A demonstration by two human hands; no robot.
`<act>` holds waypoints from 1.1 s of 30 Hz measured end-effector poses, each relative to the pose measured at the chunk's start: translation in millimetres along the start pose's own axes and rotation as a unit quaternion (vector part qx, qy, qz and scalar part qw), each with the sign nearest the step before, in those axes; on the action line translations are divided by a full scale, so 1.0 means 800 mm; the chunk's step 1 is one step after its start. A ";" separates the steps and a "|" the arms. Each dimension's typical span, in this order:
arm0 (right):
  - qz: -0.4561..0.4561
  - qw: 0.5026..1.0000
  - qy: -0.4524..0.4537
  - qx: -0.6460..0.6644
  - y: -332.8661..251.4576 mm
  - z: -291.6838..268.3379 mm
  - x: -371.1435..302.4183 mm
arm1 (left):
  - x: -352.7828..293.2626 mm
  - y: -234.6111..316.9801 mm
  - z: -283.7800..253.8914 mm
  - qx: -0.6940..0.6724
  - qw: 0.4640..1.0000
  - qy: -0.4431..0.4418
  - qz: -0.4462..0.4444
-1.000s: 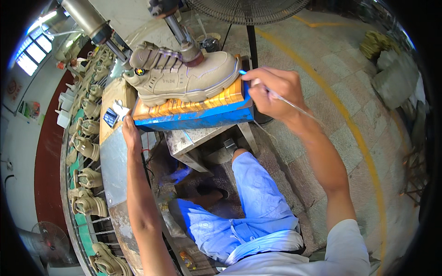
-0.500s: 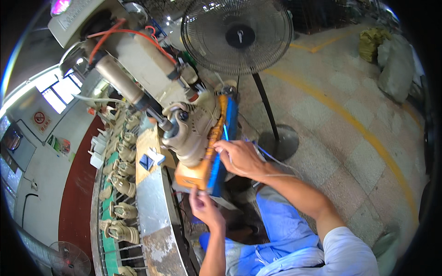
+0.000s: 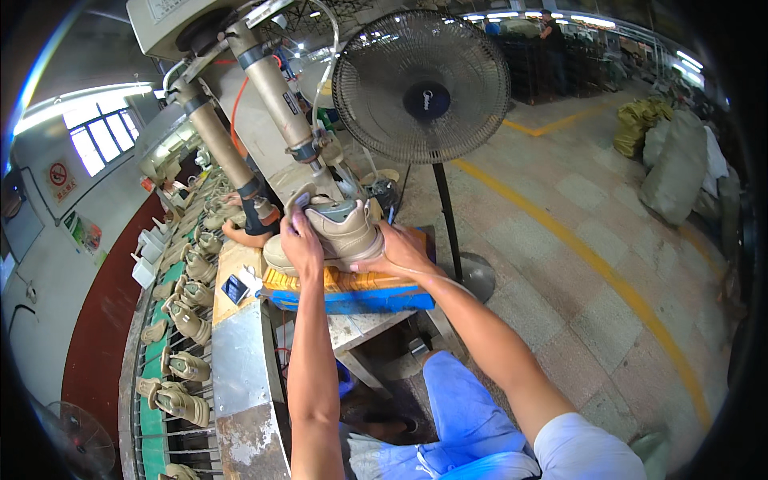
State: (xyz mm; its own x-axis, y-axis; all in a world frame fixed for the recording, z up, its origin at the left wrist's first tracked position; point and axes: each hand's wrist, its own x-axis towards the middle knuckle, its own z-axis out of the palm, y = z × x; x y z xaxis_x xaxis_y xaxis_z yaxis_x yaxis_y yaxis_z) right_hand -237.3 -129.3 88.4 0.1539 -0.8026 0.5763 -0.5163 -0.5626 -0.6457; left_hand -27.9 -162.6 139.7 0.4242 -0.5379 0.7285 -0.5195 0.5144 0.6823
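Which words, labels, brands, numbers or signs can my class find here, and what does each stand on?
Fan hub: pale brand lettering; I won't copy it.
Wall sign: red ring with a slash; writing beneath too small to read.
Right metal cylinder: dark label, too small to read.
Pale machine head: print too small to read.

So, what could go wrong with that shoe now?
The left hand and right hand hold the tan shoe near the metal cylinders, so fingers might get pinched if one pressed down. Also, the shoe could perhaps tumble off the blue-sided block below it if both hands slipped.
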 end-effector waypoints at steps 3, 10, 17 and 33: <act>0.011 1.000 -0.022 0.014 0.012 -0.015 -0.005 | -0.026 0.030 -0.012 -0.056 0.986 0.109 -0.115; -0.022 1.000 0.022 -0.007 0.023 -0.005 -0.007 | -0.046 -0.006 -0.275 -0.428 0.889 0.089 -0.133; 0.005 0.996 -0.021 0.087 0.012 0.006 -0.006 | -0.270 0.058 -0.657 -0.024 0.946 0.168 -0.278; 0.038 0.998 -0.056 -0.001 0.025 -0.019 -0.012 | -0.345 0.044 -0.604 0.526 0.791 0.259 -0.173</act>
State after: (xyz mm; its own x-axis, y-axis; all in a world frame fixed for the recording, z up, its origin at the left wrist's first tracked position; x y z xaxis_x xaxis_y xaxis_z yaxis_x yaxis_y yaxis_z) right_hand -261.6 -130.0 77.9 0.2065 -0.8602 0.4663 -0.5320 -0.4987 -0.6843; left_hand 195.3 326.8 -7.9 0.7819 -0.0398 0.6221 -0.5202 -0.5915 0.6161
